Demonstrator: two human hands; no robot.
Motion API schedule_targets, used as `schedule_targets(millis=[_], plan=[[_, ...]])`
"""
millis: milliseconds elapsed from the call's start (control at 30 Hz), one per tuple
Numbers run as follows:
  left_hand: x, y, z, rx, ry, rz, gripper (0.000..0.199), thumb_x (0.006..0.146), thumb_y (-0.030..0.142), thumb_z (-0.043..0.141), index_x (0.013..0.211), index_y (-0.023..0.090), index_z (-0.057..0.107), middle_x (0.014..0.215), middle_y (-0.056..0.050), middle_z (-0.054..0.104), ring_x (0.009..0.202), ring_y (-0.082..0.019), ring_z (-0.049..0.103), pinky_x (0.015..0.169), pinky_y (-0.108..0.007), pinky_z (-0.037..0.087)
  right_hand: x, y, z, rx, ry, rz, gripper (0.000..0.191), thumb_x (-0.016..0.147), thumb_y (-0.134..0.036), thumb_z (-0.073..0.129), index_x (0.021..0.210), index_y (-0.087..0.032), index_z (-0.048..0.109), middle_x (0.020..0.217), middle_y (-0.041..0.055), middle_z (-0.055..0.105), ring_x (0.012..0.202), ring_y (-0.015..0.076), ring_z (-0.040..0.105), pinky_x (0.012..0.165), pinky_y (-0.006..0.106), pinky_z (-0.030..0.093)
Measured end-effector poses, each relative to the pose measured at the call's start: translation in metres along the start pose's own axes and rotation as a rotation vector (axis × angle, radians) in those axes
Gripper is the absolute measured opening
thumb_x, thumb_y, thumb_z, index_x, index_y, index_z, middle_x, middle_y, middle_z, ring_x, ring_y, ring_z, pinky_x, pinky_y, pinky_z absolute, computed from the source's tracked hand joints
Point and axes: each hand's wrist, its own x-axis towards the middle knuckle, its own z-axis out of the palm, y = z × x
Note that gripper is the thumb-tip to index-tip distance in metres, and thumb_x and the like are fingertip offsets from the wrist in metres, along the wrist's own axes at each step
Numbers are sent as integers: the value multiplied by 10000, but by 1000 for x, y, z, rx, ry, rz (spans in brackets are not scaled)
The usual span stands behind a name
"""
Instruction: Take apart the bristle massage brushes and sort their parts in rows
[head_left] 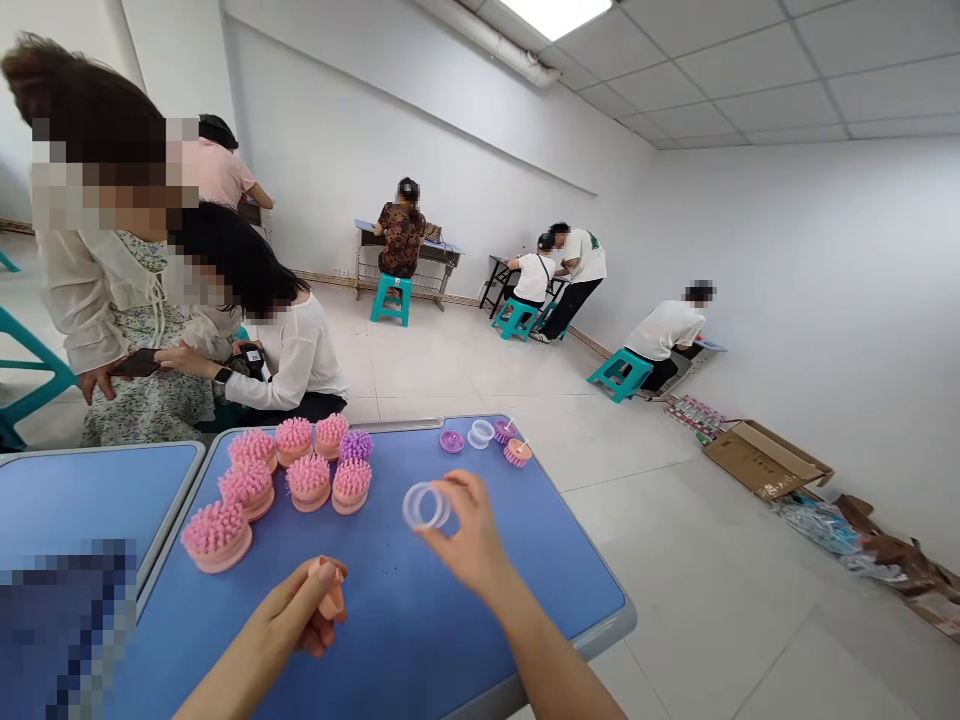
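The fingertips (pixel 471 487) of the right hand (pixel 472 535) are pinching a clear plastic ring (pixel 406 507) by its rim, with the thumb and forefinger closing on it and the other fingers curling out of sight. The ring looks light, fairly stiff and probably slick, so its rim seems the place to take hold; its opening is facing back toward the wearer and slightly left, with its short axis running through the hole. The left hand (pixel 296 610) is curling around a small pink piece (pixel 331 598), its fingers pressed together while the piece's narrow end is standing up past them. That piece is likely soft silicone, though the grip is partly hidden. Both hands are hovering over a blue-topped table (pixel 622 610) with a grey rim, where pink bristled brush heads (pixel 251 495) are sitting bristles up beside a purple brush head (pixel 355 446). Farther off, a small purple disc (pixel 451 441), a second clear ring (pixel 471 436) and small pink bristled parts (pixel 517 453) are lying near the far edge.
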Motion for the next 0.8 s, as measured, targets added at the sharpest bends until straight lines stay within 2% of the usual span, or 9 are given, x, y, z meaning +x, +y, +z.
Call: schedule_targets(millis=[67, 133, 200, 300, 500, 700, 800], plan=[[1, -4, 2, 3, -30, 21, 487, 636, 647, 517, 812, 194, 551, 543, 44, 535, 440, -115, 488, 410, -222, 400, 10, 24, -10, -9, 90, 240, 394, 645, -305, 652, 1007, -173, 572, 1024, 91, 507, 949, 224, 489, 817, 372, 436], [1, -7, 3, 10, -55, 38, 509, 631, 666, 516, 825, 196, 549, 559, 44, 540, 451, -109, 484, 418, -218, 402, 20, 47, -18, -15, 139, 451, 410, 644, -367, 632, 1006, -179, 581, 965, 63, 544, 819, 192, 510, 736, 340, 446], [0, -8, 3, 17, -68, 44, 511, 634, 673, 513, 821, 199, 546, 578, 44, 542, 463, -105, 482, 429, -216, 404, 26, 68, -22, -32, 154, 532, 413, 640, -406, 611, 976, -166, 596, 848, 39, 570, 679, 165, 497, 659, 324, 438], [-1, -7, 1, 35, -81, 50, 508, 643, 670, 508, 833, 200, 540, 598, 42, 538, 483, -108, 481, 446, -220, 410, 29, 93, -20, -56, 164, 573, 394, 629, -421, 591, 924, -160, 609, 714, 6, 576, 565, 147, 459, 602, 317, 415], [-6, -2, 0, 131, -124, 80, 509, 666, 609, 544, 988, 216, 514, 728, 20, 570, 691, -159, 540, 573, -244, 460, 25, 121, -9, -104, 192, 608, 354, 658, -400, 531, 920, -167, 580, 774, 28, 639, 537, 148, 494, 585, 302, 408], [-9, -7, 3, 136, -82, 146, 526, 643, 534, 601, 1066, 239, 497, 867, -2, 620, 863, -205, 575, 777, -293, 460, 24, 127, -5, -204, 200, 571, 445, 676, -370, 509, 1029, -103, 548, 644, 34, 622, 500, 169, 511, 531, 296, 414], [-8, -10, 2, 119, -113, 141, 545, 637, 517, 616, 1084, 233, 489, 912, -13, 619, 871, -206, 572, 778, -298, 462, 23, 118, -9, -264, 237, 488, 518, 703, -363, 492, 1137, -80, 485, 774, 87, 644, 488, 153, 504, 538, 306, 432]])
